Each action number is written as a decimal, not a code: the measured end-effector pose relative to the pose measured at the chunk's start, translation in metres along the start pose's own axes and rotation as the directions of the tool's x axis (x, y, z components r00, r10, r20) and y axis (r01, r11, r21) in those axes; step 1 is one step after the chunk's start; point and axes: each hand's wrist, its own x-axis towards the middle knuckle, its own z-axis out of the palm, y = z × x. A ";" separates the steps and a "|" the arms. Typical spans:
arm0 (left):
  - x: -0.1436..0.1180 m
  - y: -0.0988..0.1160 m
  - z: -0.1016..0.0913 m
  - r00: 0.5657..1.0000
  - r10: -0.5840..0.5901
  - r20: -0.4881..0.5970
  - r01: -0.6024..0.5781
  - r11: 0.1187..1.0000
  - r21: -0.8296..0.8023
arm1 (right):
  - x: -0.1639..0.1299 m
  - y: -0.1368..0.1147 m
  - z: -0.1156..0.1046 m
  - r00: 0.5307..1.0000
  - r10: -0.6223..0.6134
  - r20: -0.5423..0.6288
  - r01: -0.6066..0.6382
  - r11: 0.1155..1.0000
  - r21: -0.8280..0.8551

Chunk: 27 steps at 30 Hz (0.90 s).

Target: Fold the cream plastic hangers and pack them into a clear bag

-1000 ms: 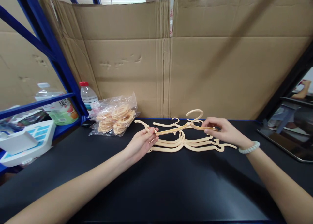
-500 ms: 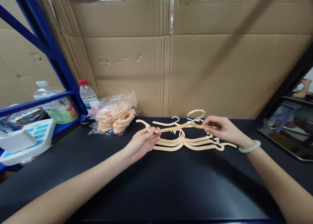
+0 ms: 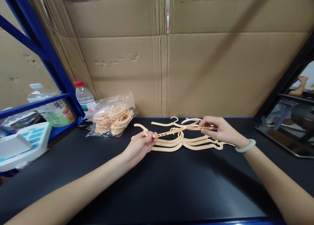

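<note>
A beige plastic hanger is held just above a small pile of the same hangers on the black table. My left hand pinches the hanger's left arm. My right hand, with a white bead bracelet on its wrist, pinches the right arm. The hanger's hook points away from me and lies low over the pile.
A clear bag of beige plastic rings lies at the back left, beside a red-capped water bottle. A blue shelf frame and a white device are on the left. Cardboard sheets stand behind. A metal tray sits at the right.
The held hanger has tipped forward, so its hook has dropped from standing up to lying low over the pile. Both hands kept their grip.
</note>
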 end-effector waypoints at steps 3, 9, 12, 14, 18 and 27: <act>0.001 -0.002 -0.002 0.997 0.032 -0.076 -0.030 0.999 0.027 | 0.001 -0.002 0.008 1.000 -0.010 0.012 0.010 1.000 0.019; 0.001 0.000 0.000 0.984 0.133 -0.116 -0.130 0.991 0.037 | 0.002 -0.003 0.018 1.000 -0.027 0.009 0.026 0.999 0.026; 0.001 0.001 0.001 0.978 0.159 -0.138 -0.155 0.987 0.035 | 0.001 -0.004 0.020 1.000 -0.016 0.011 0.016 0.999 0.036; 0.002 0.001 0.002 0.975 0.164 -0.150 -0.161 0.987 0.030 | 0.001 -0.004 0.020 1.000 0.009 -0.002 -0.009 0.999 0.051; 0.002 0.002 0.002 0.974 0.166 -0.153 -0.166 0.986 0.018 | 0.002 -0.004 0.021 0.994 0.102 -0.030 -0.097 0.986 0.137; -0.016 -0.009 0.007 0.994 0.053 0.101 -0.076 0.967 0.243 | 0.002 -0.004 0.004 0.970 0.234 -0.068 -0.209 0.943 0.258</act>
